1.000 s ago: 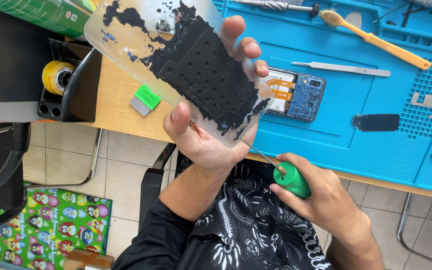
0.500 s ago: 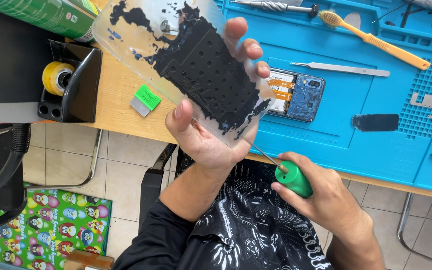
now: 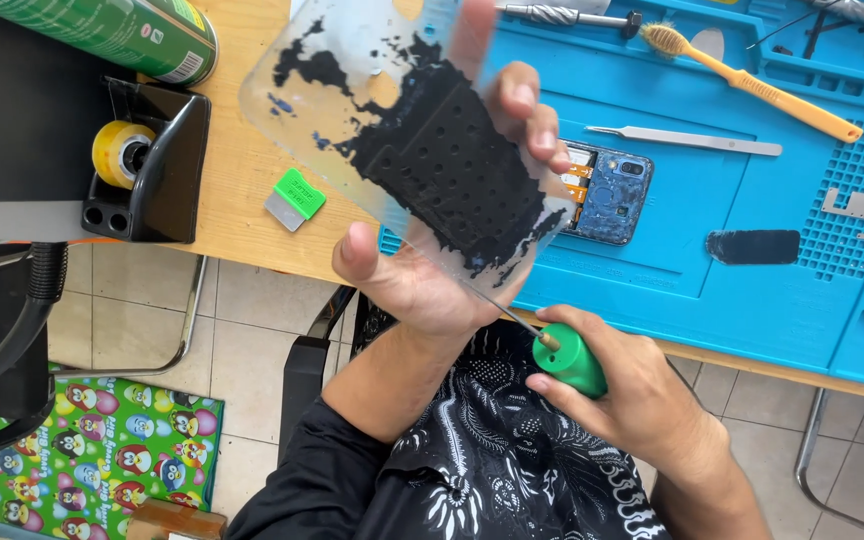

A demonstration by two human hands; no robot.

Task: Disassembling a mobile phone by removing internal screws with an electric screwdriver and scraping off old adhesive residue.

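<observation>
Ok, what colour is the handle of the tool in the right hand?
Green: the tool handle is bright green, held in the right hand, clearest in the head view.

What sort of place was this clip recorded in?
Most likely a phone repair bench: a blue work mat holds an opened phone, tweezers and a brush, while the right hand holds a green-handled screwdriver.
</observation>
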